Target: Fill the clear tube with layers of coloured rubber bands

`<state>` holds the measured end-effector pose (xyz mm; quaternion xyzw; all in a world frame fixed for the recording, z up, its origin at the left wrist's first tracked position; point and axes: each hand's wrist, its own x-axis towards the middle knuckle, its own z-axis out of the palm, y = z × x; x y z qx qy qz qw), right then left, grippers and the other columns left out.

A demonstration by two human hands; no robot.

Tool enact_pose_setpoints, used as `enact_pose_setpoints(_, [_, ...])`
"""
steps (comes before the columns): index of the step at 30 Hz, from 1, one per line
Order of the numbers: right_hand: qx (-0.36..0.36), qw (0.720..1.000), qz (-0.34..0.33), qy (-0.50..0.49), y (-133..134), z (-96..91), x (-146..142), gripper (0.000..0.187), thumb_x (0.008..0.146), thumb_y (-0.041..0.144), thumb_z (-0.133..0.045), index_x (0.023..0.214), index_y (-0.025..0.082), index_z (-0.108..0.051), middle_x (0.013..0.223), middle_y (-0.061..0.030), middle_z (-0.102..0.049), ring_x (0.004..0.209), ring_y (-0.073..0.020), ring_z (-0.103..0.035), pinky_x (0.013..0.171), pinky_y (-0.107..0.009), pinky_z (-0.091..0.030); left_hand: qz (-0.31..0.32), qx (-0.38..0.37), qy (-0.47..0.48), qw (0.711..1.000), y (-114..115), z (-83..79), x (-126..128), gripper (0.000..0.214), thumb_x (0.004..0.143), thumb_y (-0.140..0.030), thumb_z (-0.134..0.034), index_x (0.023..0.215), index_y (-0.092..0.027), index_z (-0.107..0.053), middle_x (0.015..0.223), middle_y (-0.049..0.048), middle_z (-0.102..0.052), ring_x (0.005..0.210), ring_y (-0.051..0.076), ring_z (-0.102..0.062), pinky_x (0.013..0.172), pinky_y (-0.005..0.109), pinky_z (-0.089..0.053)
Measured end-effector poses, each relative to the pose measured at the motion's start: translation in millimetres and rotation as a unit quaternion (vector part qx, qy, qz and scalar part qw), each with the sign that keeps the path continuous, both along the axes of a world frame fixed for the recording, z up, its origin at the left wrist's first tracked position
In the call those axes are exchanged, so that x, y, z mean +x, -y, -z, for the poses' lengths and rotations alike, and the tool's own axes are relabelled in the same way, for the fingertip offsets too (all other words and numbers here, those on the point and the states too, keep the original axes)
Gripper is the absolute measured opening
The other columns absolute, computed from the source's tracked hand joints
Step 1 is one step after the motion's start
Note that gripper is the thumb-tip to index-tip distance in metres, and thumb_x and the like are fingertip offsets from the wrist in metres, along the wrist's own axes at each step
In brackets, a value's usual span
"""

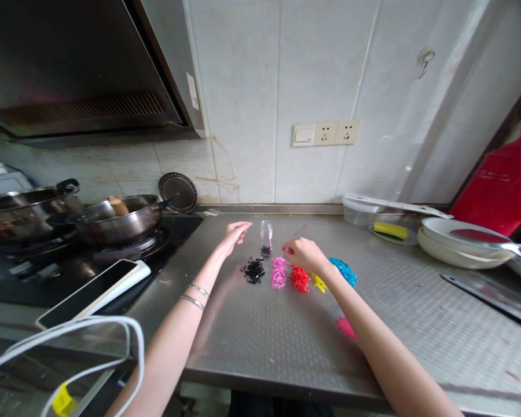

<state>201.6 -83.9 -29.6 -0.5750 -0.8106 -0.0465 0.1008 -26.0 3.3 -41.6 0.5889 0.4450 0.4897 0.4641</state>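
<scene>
A clear jar (pixel 266 231) stands upright on the counter with dark pieces in its bottom. My left hand (pixel 235 235) is just left of it, fingers stretched out and apart from the jar. To the jar's right, my right hand (pixel 304 253) hovers above the piles with its fingers curled into a pinch; what they hold, if anything, is hidden. Small loop-like pieces lie sorted by colour: a black pile (pixel 254 270), a pink pile (pixel 278 273), a red pile (pixel 300 280), a yellow pile (pixel 318 283) and a blue pile (pixel 344 272). My right forearm partly covers a pink disc (pixel 345 327).
A pan (pixel 121 223) and a pot (pixel 21 211) sit on the stove at left. A phone (pixel 87 292) and white cable (pixel 141 347) are near its front. White bowls (pixel 455 249), a yellow sponge (pixel 391 230) and a cleaver-like blade (pixel 490 295) lie at right.
</scene>
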Motion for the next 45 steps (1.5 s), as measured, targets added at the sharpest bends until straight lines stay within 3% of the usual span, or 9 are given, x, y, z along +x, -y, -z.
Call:
enact_pose_setpoints(6, [0.013, 0.991, -0.133, -0.002, 15.7, 1.5, -37.2, 0.026, 0.084, 0.029, -0.04, 0.093, 0.023, -0.063, 0.093, -0.0055, -0.065, 0.084, -0.0167, -0.06, 0.066, -0.021, -0.039, -0.001, -0.041, -0.026, 0.999, -4.9, 22.9, 5.6, 0.034, 0.062, -0.038, -0.064, 0.085, -0.013, -0.064, 0.054, -0.0054, -0.04, 0.041, 0.002, -0.031, 0.037, 0.016, -0.015])
enact_pose_setpoints(10, [0.012, 0.983, -0.183, 0.033, 17.5, 7.9, -58.2, 0.028, 0.082, 0.034, -0.044, 0.1, 0.023, -0.061, 0.097, -0.0057, -0.062, 0.088, -0.0195, -0.058, 0.065, -0.024, -0.043, 0.005, -0.063, -0.041, 0.997, -7.0, 33.5, 7.6, 0.03, 0.064, -0.034, -0.061, 0.084, -0.012, -0.063, 0.052, -0.0058, -0.039, 0.04, 0.003, -0.031, 0.036, 0.016, -0.015])
enact_pose_setpoints(16, [0.003, 0.977, -0.195, 0.081, 13.3, 8.0, -76.2, 0.027, 0.082, 0.03, -0.044, 0.093, 0.017, -0.064, 0.098, -0.0097, -0.063, 0.09, -0.0215, -0.059, 0.069, -0.026, -0.046, -0.01, -0.07, -0.054, 0.996, -6.0, 36.0, 9.8, 0.027, 0.066, -0.033, -0.06, 0.082, -0.011, -0.064, 0.047, -0.007, -0.036, 0.038, 0.003, -0.028, 0.036, 0.017, -0.014])
enact_pose_setpoints(22, [-0.041, 0.973, -0.216, 0.075, 3.8, 0.1, -81.8, 0.022, 0.08, 0.021, -0.044, 0.088, 0.017, -0.065, 0.096, -0.0083, -0.065, 0.087, -0.0186, -0.06, 0.071, -0.024, -0.044, -0.03, -0.065, -0.093, 0.993, -3.8, 36.4, 14.9, 0.02, 0.071, -0.024, -0.056, 0.081, -0.01, -0.065, 0.044, -0.0069, -0.034, 0.036, 0.003, -0.027, 0.036, 0.017, -0.013])
enact_pose_setpoints(29, [-0.074, 0.973, -0.216, 0.041, -6.0, -10.2, -84.8, 0.018, 0.073, 0.019, -0.049, 0.077, 0.018, -0.066, 0.084, -0.0052, -0.066, 0.071, -0.0154, -0.059, 0.056, -0.022, -0.038, -0.012, -0.035, -0.071, 0.997, -7.3, 40.3, 12.2, 0.016, 0.071, -0.017, -0.053, 0.077, -0.01, -0.065, 0.043, -0.0069, -0.036, 0.035, 0.003, -0.025, 0.036, 0.018, -0.013])
enact_pose_setpoints(34, [-0.102, 0.966, -0.236, -0.032, -12.7, -11.1, -85.0, 0.019, 0.069, 0.016, -0.053, 0.078, 0.02, -0.069, 0.076, -0.0017, -0.067, 0.062, -0.0105, -0.054, 0.052, -0.019, -0.034, -0.022, -0.031, -0.075, 0.996, -4.5, 38.6, 11.4, 0.016, 0.069, -0.02, -0.056, 0.077, -0.01, -0.066, 0.047, -0.003, -0.048, 0.037, 0.004, -0.033, 0.037, 0.017, -0.019])
enact_pose_setpoints(38, [-0.118, 0.941, -0.287, -0.133, -20.6, -16.3, -80.3, 0.021, 0.068, 0.014, -0.055, 0.081, 0.018, -0.071, 0.074, -0.0018, -0.068, 0.062, -0.0097, -0.055, 0.056, -0.018, -0.038, 0.009, -0.016, -0.059, 0.998, -1.8, 38.9, 8.6, 0.019, 0.068, -0.025, -0.057, 0.076, -0.009, -0.065, 0.047, -0.0019, -0.05, 0.039, 0.004, -0.036, 0.038, 0.017, -0.022])
enact_pose_setpoints(42, [-0.095, 0.92, -0.3, -0.233, -27.9, -33.6, -66.5, 0.02, 0.068, 0.015, -0.056, 0.08, 0.016, -0.072, 0.074, -0.0027, -0.069, 0.064, -0.012, -0.059, 0.059, -0.02, -0.041, 0.016, -0.009, -0.072, 0.997, -5.0, 43.0, 7.5, 0.018, 0.069, -0.025, -0.054, 0.072, -0.01, -0.064, 0.044, -0.0048, -0.042, 0.035, 0.003, -0.028, 0.036, 0.017, -0.017])
enact_pose_setpoints(45, [-0.067, 0.916, -0.262, -0.298, -33.7, -53.1, -49.9, 0.019, 0.069, 0.02, -0.057, 0.081, 0.016, -0.071, 0.074, -0.0027, -0.069, 0.066, -0.0129, -0.06, 0.06, -0.022, -0.044, -0.011, -0.033, -0.08, 0.996, -12.1, 48.9, 7.6, 0.018, 0.07, -0.025, -0.054, 0.076, -0.012, -0.064, 0.046, -0.0067, -0.037, 0.034, 0.002, -0.024, 0.035, 0.017, -0.014])
